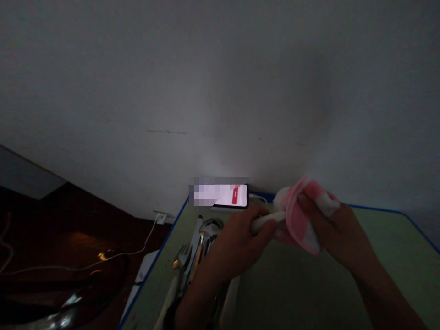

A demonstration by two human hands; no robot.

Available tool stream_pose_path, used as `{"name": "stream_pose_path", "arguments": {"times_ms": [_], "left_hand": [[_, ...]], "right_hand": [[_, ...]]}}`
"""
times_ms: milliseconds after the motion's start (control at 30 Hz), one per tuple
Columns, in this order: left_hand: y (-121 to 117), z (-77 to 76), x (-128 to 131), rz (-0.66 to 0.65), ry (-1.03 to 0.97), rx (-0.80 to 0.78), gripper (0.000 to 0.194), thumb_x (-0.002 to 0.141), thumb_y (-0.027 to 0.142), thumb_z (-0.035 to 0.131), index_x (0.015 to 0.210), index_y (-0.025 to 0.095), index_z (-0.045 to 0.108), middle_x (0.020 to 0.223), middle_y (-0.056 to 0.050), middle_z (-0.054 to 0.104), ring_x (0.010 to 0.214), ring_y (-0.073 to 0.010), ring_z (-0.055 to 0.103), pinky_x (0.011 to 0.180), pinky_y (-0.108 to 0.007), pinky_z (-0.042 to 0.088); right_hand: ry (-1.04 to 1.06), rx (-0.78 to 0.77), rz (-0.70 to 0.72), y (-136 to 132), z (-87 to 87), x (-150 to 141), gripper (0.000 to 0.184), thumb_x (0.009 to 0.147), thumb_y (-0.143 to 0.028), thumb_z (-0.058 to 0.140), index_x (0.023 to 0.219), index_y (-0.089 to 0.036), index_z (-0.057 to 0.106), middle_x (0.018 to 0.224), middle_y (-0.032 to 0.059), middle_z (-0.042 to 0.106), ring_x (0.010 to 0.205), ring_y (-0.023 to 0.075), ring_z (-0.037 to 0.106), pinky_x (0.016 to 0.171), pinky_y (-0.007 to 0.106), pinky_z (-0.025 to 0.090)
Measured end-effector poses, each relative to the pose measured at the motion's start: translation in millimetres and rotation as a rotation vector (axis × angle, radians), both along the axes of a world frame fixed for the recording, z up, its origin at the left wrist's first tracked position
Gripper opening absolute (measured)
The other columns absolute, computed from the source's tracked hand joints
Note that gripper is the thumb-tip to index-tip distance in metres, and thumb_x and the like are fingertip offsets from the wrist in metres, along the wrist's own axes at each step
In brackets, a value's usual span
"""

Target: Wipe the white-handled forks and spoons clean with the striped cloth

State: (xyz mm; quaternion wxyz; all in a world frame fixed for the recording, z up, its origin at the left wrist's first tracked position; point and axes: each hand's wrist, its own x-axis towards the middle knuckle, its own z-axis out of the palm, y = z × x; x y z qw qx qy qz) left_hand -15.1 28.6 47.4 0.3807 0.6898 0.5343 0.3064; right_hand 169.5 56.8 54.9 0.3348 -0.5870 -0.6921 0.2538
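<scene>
My left hand (pixel 245 236) is closed around the white handle of a utensil (pixel 270 221). The far end of that utensil is hidden inside a pink and white cloth (pixel 299 220), so its kind cannot be made out. My right hand (pixel 330 229) grips the cloth, pressing it round the hidden end. Both hands are above the green table (pixel 292 288). Beneath and beside my left forearm lie a fork (pixel 182 259) with a pale handle, a spoon (pixel 210 225) and other cutlery, partly covered by the arm.
A lit phone (pixel 227 196) leans against the grey wall (pixel 220 91) at the table's back edge, with a white cable (pixel 259 197) plugged in. Blue edging borders the table. To the left, another white cord (pixel 147 238) runs from a wall socket (pixel 161 217) over the dark floor.
</scene>
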Motion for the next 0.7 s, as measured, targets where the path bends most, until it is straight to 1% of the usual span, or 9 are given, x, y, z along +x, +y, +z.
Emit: {"name": "stream_pose_path", "arguments": {"times_ms": [100,200,300,367,433,467,533,633,700], "left_hand": [[-1,2.6,-1,-0.016,0.066,0.000,0.029,0.088,0.035,0.041,0.079,0.016,0.061,0.064,0.001,0.058,0.055,-0.0110,0.049,0.048,-0.023,0.031],[-2,3.8,-1,-0.014,0.088,0.000,0.031,0.088,0.036,0.040,0.077,0.016,0.060,0.062,0.001,0.057,0.054,-0.0107,0.049,0.047,-0.023,0.030],[-3,3.5,-1,-0.004,0.104,0.000,0.030,0.087,0.040,0.042,0.079,0.017,0.059,0.064,0.002,0.058,0.056,-0.0110,0.049,0.048,-0.023,0.031],[-3,2.6,0,0.035,0.127,-0.005,0.030,0.086,0.043,0.044,0.083,0.017,0.058,0.066,0.001,0.059,0.055,-0.0112,0.050,0.048,-0.023,0.032],[-4,1.9,0,0.076,0.156,0.001,0.031,0.085,0.046,0.044,0.085,0.017,0.057,0.068,0.000,0.060,0.055,-0.0115,0.050,0.048,-0.023,0.032],[-4,2.0,0,0.085,0.171,0.011,0.033,0.085,0.047,0.044,0.084,0.017,0.056,0.068,0.000,0.060,0.055,-0.0119,0.051,0.048,-0.023,0.032],[-5,3.1,1,0.064,0.193,0.039,0.035,0.085,0.048,0.042,0.081,0.017,0.058,0.068,-0.001,0.062,0.056,-0.0129,0.052,0.049,-0.023,0.033],[-8,7.1,5,-0.031,0.213,0.084,0.040,0.087,0.045,0.037,0.073,0.017,0.060,0.064,-0.002,0.063,0.055,-0.0138,0.053,0.050,-0.024,0.034],[-12,10.6,8,-0.089,0.221,0.116,0.041,0.089,0.042,0.034,0.069,0.018,0.061,0.062,-0.001,0.063,0.055,-0.0140,0.054,0.049,-0.024,0.033]], "right_hand": [[0.026,-0.030,0.064,-2,1.3,-1,0.033,0.083,-0.044,0.042,0.073,-0.016,0.056,0.059,0.0021,0.060,0.047,0.0129,0.053,0.042,0.022,0.039],[0.037,-0.051,0.115,-3,1.6,0,0.031,0.084,-0.042,0.042,0.075,-0.016,0.056,0.063,0.0024,0.060,0.051,0.0130,0.054,0.046,0.022,0.040],[0.064,-0.040,0.171,-2,-0.1,2,0.025,0.084,-0.039,0.042,0.084,-0.018,0.056,0.072,0.0033,0.062,0.063,0.0148,0.057,0.054,0.023,0.044],[0.093,-0.007,0.211,-1,-1.2,4,0.022,0.084,-0.034,0.043,0.095,-0.019,0.054,0.084,0.0039,0.063,0.075,0.0159,0.059,0.065,0.025,0.046],[0.116,0.012,0.240,0,-0.8,5,0.022,0.082,-0.031,0.045,0.100,-0.020,0.052,0.091,0.0039,0.063,0.080,0.0160,0.059,0.070,0.026,0.046],[0.121,0.011,0.250,0,0.2,6,0.022,0.082,-0.030,0.046,0.100,-0.019,0.052,0.092,0.0039,0.063,0.079,0.0158,0.058,0.070,0.026,0.046],[0.125,-0.005,0.260,-1,3.5,7,0.021,0.080,-0.030,0.048,0.096,-0.018,0.054,0.088,0.0039,0.063,0.073,0.0152,0.058,0.065,0.026,0.045],[0.136,-0.009,0.270,-3,8.9,8,0.020,0.078,-0.032,0.051,0.086,-0.016,0.058,0.079,0.0028,0.064,0.067,0.0142,0.056,0.060,0.025,0.043],[0.146,0.023,0.265,-5,10.9,7,0.018,0.076,-0.032,0.053,0.081,-0.016,0.060,0.074,0.0019,0.063,0.065,0.0135,0.054,0.059,0.024,0.041]]}}
